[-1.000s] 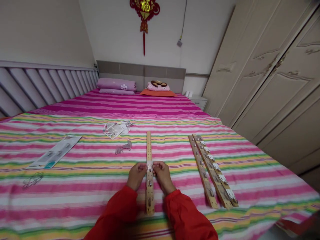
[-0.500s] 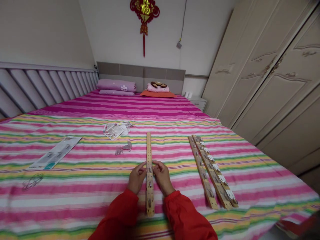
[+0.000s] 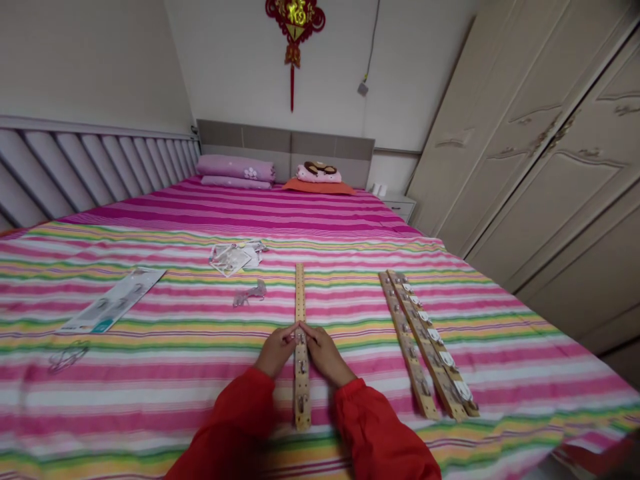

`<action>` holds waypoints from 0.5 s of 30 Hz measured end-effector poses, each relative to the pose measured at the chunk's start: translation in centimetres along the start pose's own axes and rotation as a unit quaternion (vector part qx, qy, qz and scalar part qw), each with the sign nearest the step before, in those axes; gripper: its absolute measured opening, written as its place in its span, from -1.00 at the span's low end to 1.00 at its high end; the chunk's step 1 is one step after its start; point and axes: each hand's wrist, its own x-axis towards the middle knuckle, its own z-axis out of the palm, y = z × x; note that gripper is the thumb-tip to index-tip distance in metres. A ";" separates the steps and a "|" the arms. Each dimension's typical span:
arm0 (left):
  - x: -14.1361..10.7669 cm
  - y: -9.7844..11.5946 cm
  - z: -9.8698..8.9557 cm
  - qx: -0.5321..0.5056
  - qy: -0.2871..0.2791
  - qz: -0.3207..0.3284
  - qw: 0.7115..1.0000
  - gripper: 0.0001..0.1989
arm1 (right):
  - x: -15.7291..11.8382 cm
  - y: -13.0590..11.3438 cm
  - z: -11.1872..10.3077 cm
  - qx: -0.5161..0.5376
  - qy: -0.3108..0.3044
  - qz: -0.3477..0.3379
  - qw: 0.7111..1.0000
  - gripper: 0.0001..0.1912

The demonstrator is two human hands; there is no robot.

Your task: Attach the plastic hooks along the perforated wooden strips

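A narrow wooden strip (image 3: 301, 300) with rows of small holes lies lengthwise in front of me. Small metal hooks (image 3: 302, 367) sit along its near half. My left hand (image 3: 276, 350) is closed at the strip's left side, thumb and index finger pinched at the uppermost hook (image 3: 301, 339). From the right, my right hand (image 3: 325, 353) is closed in the same way, and its fingertips meet the left ones over the strip. The fingers partly hide this hook and its backing.
To the right lie more wooden strips (image 3: 407, 340) bearing metal hooks and white hooks (image 3: 447, 360). On the left are a flat hook package (image 3: 117, 301), a clear loop-like piece (image 3: 69, 355), crumpled clear plastic (image 3: 250, 293) and opened wrappers (image 3: 233, 259). A striped cloth (image 3: 175, 400) covers the bed.
My fingertips have moved inward and now meet across the strip above the hook, where before they were apart at its sides. The view has shifted slightly; the strip stays in place.
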 end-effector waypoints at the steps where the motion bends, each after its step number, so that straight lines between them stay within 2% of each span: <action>1: 0.1 0.0 0.0 0.008 0.000 0.003 1.000 -0.53 | 0.1 0.1 0.0 0.000 -0.006 0.001 1.000 -0.54; 5: 0.2 -0.3 0.0 0.007 0.007 0.001 1.000 -0.53 | 0.5 0.2 0.0 0.002 -0.028 -0.005 1.000 -0.53; 9: 0.1 -0.5 0.0 -0.052 -0.001 -0.007 0.999 -0.51 | 0.2 0.3 -0.3 0.035 -0.025 -0.013 0.999 -0.56; 12: 0.0 -0.2 0.0 -0.102 -0.010 -0.045 0.994 -0.43 | -0.1 0.3 -0.7 0.115 -0.026 -0.001 0.993 -0.61; 15: -0.1 0.2 0.0 -0.130 -0.009 -0.086 0.988 -0.36 | -0.4 0.0 -1.1 0.222 -0.036 0.060 0.973 -0.54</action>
